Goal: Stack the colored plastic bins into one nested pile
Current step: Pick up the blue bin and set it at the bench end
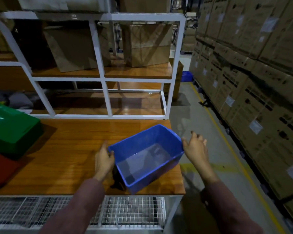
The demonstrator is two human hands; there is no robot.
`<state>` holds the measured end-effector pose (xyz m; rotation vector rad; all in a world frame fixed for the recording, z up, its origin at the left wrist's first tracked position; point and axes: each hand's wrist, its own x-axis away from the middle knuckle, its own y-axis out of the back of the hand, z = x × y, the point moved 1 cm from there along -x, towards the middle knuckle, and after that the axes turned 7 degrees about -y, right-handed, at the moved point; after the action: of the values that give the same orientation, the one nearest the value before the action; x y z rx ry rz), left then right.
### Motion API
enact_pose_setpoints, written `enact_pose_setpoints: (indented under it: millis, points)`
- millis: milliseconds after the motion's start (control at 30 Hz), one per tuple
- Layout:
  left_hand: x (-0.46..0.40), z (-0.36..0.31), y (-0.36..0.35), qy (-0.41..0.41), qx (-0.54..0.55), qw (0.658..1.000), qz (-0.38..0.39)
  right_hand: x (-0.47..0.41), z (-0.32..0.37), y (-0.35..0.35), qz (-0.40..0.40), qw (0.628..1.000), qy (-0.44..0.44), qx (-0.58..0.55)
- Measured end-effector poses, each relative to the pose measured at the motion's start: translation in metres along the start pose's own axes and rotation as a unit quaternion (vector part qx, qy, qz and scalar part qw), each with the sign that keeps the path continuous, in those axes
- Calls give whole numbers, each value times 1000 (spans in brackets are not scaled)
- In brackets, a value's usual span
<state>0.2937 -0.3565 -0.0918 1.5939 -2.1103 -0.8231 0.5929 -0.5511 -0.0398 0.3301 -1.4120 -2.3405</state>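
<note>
Left hand point(104, 159): right there on the near-left corner of the blue bin point(147, 157), fingers curled over the rim, grip closed on it.
Right hand point(195, 147): at the bin's far-right corner, thumb touching the rim, the other fingers spread wide in the air, so no full grip on this side.
Blue bin: open side up on the tabletop point(66, 157), near the right front corner, turned at an angle to the edge, nothing inside that can be made out.
Dark object point(118, 181): tucked against the bin's left wall under the left wrist; too dark to name.
Green bin point(12, 130): over at the left edge, well apart from the blue one, resting on the red bin point(0, 169).
Progress: early to midway by the look of it; green and red look paired, blue is alone and has yet to join the pile.
Left to do: carry blue across and drop it into the others.
Hard to tell: green and red are both cut off by the frame, so whether they are truly nested cannot be told.
Far off: white shelf frame point(105, 97) behind, cardboard cartons point(254, 65) along the right aisle.
</note>
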Motion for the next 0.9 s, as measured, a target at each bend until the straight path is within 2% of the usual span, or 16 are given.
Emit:
enact_pose_setpoints:
  millis: [67, 167, 233, 334, 434, 600, 900]
  points:
    - [-3, 9, 3, 6, 5, 1000, -25, -23, 3, -12, 53, 999, 12, -2]
    - [1, 20, -16, -25, 6, 1000, 18, -38, -2, -44, 130, 991, 25, -30]
    - [3, 22, -29, -30, -1, 999, 20, -34, -11, -62, 146, 987, 19, -57]
    - [0, 23, -34, -7, 18, 1000, 4, -11, -25, -71, 106, 988, 2, -115]
    - [-2, 22, -30, 7, 44, 999, 27, 9, -39, -70, 71, 981, -29, -176]
    - [1, 22, -30, -11, 85, 995, 46, 34, -56, -64, 50, 959, -53, -273]
    - [15, 18, -43, -23, 115, 992, 48, 36, -78, -61, 36, 960, -48, -273]
